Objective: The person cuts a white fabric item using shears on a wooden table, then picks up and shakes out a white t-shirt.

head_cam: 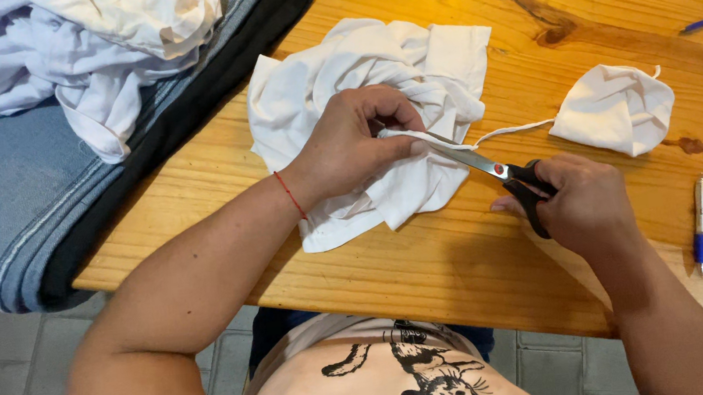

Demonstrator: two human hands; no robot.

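We are seeing warm, bright light glaring off the wooden table (430, 268); soft shadows are falling beneath the forearms, and edges are bending slightly outward.

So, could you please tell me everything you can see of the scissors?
The scissors have silver metal blades, a red pivot screw and black handles. They lie low over the wooden table, tips pointing up-left toward the white cloth. The right hand grips the handles, hiding most of them. The blades look nearly closed around a thin white strip of that cloth, which the left hand pinches; the tips sit by its fingers.
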